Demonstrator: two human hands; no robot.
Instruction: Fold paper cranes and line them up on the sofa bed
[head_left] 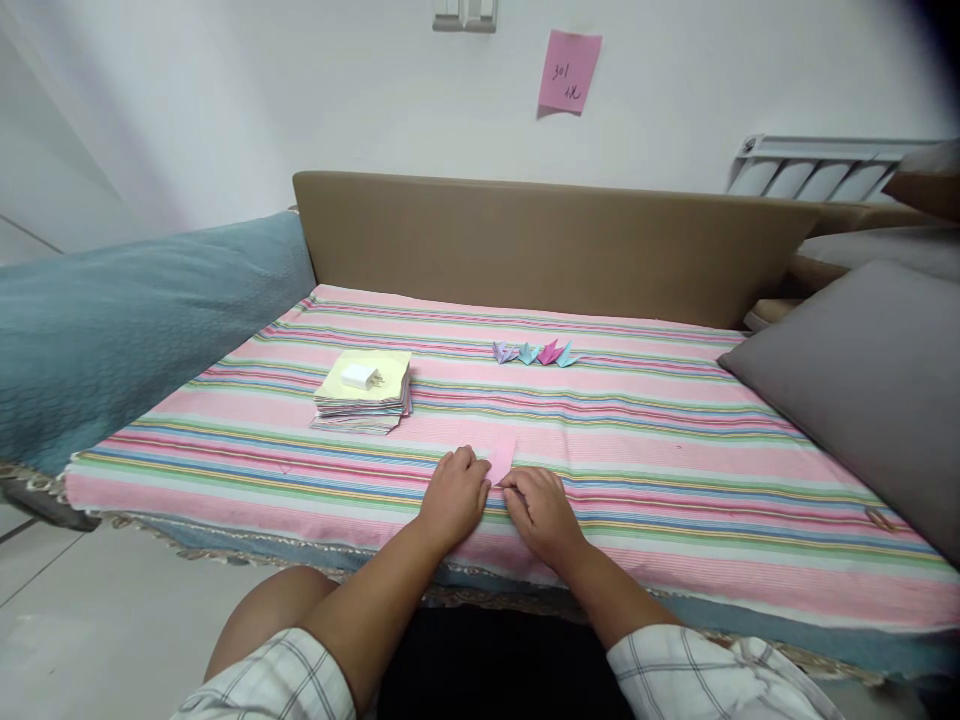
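Observation:
A small piece of pink paper (502,460) lies on the striped cloth between my two hands. My left hand (454,497) rests at its left edge, fingers curled together on the paper. On the other side, my right hand (541,510) has its fingertips pinched at the paper's lower right edge. Behind the hands, several small folded paper figures (529,354) in purple, light blue and magenta stand in a row. Left of them sits a stack of square paper sheets (362,405), yellow on top, bearing a white charger plug (360,376).
The striped cloth (660,450) covers a couch seat with a brown backrest (525,240). Grey cushions (870,370) lie at the right, a blue-covered armrest (150,310) at the left. A pink note (570,72) hangs on the wall.

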